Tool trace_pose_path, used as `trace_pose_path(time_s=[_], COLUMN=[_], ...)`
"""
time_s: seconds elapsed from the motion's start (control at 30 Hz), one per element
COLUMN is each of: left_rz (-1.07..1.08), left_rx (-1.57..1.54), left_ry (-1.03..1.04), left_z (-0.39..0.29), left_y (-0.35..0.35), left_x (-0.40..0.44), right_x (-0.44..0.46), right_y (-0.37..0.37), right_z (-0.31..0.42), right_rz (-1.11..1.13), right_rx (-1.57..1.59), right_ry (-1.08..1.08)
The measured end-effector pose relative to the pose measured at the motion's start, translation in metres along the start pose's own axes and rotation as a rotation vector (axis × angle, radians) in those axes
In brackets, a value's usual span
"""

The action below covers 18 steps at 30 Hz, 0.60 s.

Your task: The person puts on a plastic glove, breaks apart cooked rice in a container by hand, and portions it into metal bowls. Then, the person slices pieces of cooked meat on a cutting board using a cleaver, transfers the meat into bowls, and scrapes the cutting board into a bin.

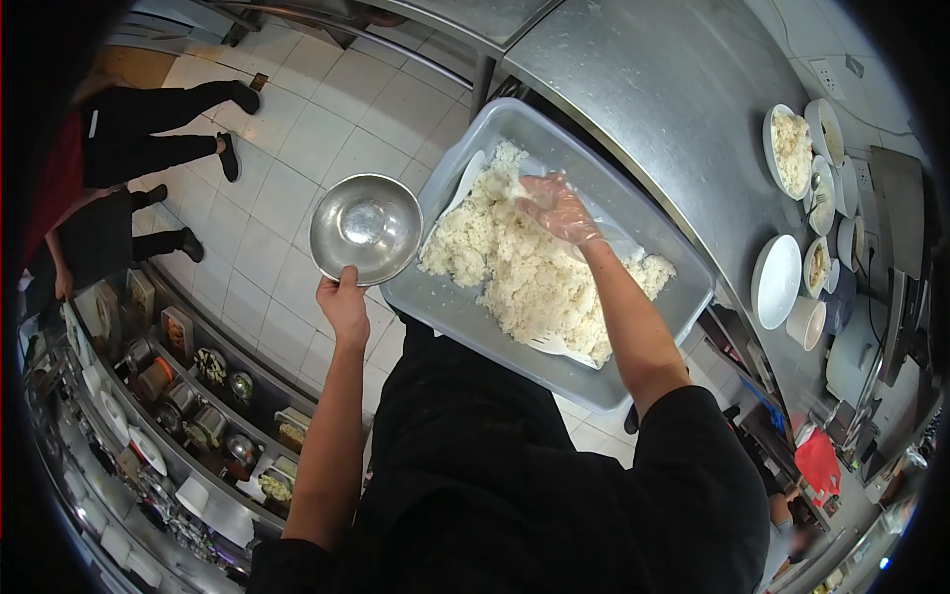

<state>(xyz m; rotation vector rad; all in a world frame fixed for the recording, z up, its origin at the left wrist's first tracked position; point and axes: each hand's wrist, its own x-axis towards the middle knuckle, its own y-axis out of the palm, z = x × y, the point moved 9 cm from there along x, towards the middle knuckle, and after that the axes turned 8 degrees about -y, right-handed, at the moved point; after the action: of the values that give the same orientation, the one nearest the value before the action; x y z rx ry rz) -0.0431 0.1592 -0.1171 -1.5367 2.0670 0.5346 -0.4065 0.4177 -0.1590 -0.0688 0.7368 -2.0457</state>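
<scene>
My left hand (344,309) grips the near rim of a shiny metal bowl (366,228), with the thumb over the edge. The bowl is tilted so its inside faces me, and I see nothing in it. To its right, a big grey plastic tub (435,315) holds a heap of cooked white rice (534,277). My right hand (560,210), in a clear plastic glove, reaches over the far part of the heap. Its fingers and thumb are apart at the rice. A white rice paddle (463,183) lies at the tub's left side; a white slotted spoon (554,345) is partly under rice.
Along the right runs a steel counter (633,79) with a dish of rice (792,148), a white bowl (774,282) and several other dishes. Ingredient containers (208,426) fill the station at lower left. Two people in dark trousers (148,129) stand at upper left on the tiled floor (287,148).
</scene>
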Motion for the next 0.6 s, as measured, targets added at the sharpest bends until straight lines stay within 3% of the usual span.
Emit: trace_pose_path(time_s=[0.07,0.13,0.23,0.27,0.33,0.37,0.43,0.6], left_rz=[0.021,0.018,0.023,0.029,0.04,0.036,0.038,0.039], left_rx=[-0.004,-0.001,-0.007,-0.019,-0.009,0.0,-0.001,-0.011], left_ry=[-0.006,-0.01,-0.007,-0.009,-0.009,-0.02,0.001,0.026], left_z=[0.003,0.006,0.003,0.002,0.0,0.0,-0.013,-0.023], left_y=[0.004,0.008,0.016,0.018,0.019,0.015,0.013,0.004], left_x=[-0.002,-0.002,-0.005,-0.005,0.0,0.001,0.0,-0.002], right_x=[0.005,0.013,-0.005,-0.026,-0.054,-0.057,-0.071,-0.032], right_y=[0.014,0.064,0.159,0.177,0.224,0.218,0.197,0.116], right_z=[0.016,0.031,0.041,0.056,0.021,0.025,0.006,0.057], right_rz=[0.042,0.33,0.541,0.617,0.418,0.413,0.588,0.414], right_rx=[-0.176,-0.599,-0.921,-0.882,-0.699,-0.698,-0.476,-0.503], right_ry=[0.026,0.074,-0.099,-0.142,-0.236,-0.241,0.11,0.097])
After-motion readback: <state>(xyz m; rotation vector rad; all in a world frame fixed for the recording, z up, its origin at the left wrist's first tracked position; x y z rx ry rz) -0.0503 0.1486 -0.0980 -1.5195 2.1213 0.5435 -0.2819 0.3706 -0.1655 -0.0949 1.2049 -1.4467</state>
